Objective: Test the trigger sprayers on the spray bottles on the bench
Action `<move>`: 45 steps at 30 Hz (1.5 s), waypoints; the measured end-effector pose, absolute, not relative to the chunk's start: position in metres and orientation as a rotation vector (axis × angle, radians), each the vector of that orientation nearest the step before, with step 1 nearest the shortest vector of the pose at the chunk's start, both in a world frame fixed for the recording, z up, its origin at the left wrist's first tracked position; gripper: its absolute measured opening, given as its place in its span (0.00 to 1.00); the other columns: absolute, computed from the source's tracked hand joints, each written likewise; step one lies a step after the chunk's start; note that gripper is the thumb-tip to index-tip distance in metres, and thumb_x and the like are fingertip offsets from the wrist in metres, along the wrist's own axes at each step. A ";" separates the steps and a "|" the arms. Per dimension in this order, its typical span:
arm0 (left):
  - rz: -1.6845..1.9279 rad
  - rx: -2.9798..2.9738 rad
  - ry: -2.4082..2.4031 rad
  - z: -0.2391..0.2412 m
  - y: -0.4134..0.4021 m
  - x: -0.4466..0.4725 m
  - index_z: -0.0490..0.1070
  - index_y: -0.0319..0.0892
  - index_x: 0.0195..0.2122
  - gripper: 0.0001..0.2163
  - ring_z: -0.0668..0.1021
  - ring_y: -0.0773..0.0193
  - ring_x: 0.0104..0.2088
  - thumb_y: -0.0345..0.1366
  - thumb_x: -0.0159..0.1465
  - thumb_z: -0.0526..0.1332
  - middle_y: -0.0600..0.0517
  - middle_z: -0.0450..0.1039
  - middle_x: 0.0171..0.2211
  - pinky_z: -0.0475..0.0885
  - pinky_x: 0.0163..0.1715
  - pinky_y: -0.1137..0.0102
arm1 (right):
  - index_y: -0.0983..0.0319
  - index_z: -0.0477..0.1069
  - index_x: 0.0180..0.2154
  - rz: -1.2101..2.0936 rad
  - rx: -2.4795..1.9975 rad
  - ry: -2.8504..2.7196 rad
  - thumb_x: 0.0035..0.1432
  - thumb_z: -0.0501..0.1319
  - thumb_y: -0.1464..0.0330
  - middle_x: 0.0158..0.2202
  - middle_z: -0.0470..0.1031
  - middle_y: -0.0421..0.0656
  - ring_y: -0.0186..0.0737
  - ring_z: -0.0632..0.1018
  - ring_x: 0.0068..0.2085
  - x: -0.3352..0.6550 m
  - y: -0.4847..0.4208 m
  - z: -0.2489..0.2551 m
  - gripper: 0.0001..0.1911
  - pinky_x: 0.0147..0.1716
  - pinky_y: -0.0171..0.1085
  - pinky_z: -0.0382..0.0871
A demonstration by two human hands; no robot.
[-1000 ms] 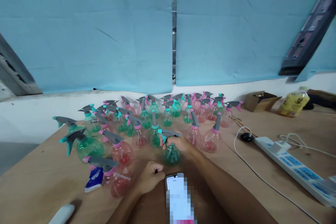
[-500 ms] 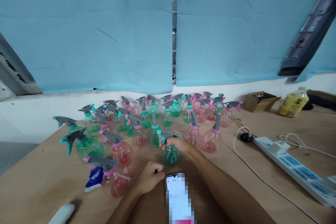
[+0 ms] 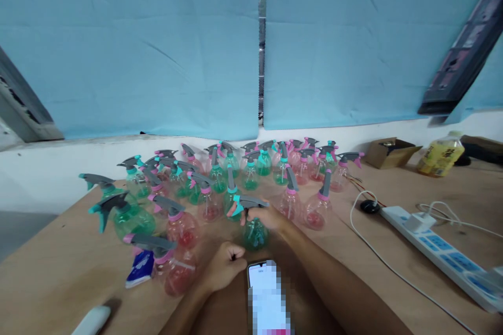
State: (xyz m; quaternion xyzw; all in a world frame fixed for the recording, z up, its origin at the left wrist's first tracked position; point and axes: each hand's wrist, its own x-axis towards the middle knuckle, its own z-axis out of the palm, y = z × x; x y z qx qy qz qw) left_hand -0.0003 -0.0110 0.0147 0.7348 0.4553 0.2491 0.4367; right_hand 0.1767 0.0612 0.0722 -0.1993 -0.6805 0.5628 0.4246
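My right hand (image 3: 262,215) is wrapped round the neck of a green spray bottle (image 3: 256,235) with a grey and turquoise trigger head, which stands upright on the table. Some fingertips reach out past its trigger, to the left. My left hand (image 3: 227,266) rests on the table as a loose fist, with nothing visible in it. Just right of that fist lies a phone (image 3: 262,276) with a lit, partly blurred screen. A pink spray bottle (image 3: 181,272) stands to the left of my left hand, beside a blue packet (image 3: 140,268).
Several green and pink spray bottles (image 3: 210,207) crowd the table's back and left. At the right are a power strip (image 3: 436,251) with white cables, an open cardboard box (image 3: 389,154) and a yellow-labelled bottle (image 3: 440,154). A white object (image 3: 92,320) lies front left.
The fingers of my right hand have stretched forward past the trigger, and the held spray bottle has shifted very slightly left. My left hand stays as it was.
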 end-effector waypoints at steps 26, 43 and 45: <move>0.642 1.864 1.111 0.013 -0.011 -0.001 0.44 0.42 0.15 0.14 0.50 0.72 0.21 0.28 0.49 0.52 0.61 0.40 0.17 0.43 0.24 0.69 | 0.61 0.54 0.59 0.404 -1.049 -1.279 0.50 0.59 0.74 0.47 0.69 0.48 0.43 0.74 0.44 0.164 0.081 0.038 0.35 0.47 0.43 0.68; 0.620 1.899 1.110 0.013 -0.009 -0.001 0.43 0.44 0.16 0.13 0.49 0.71 0.21 0.30 0.50 0.51 0.61 0.39 0.17 0.43 0.23 0.69 | 0.64 0.51 0.62 0.220 -1.032 -1.393 0.55 0.61 0.69 0.55 0.62 0.55 0.50 0.66 0.56 0.161 0.108 0.042 0.36 0.57 0.52 0.61; 0.623 1.902 1.116 0.013 -0.008 -0.001 0.43 0.44 0.16 0.13 0.49 0.71 0.21 0.31 0.50 0.51 0.61 0.39 0.17 0.43 0.23 0.69 | 0.63 0.47 0.63 0.206 -1.015 -1.410 0.56 0.62 0.67 0.59 0.58 0.56 0.52 0.62 0.61 0.163 0.093 0.050 0.38 0.60 0.54 0.58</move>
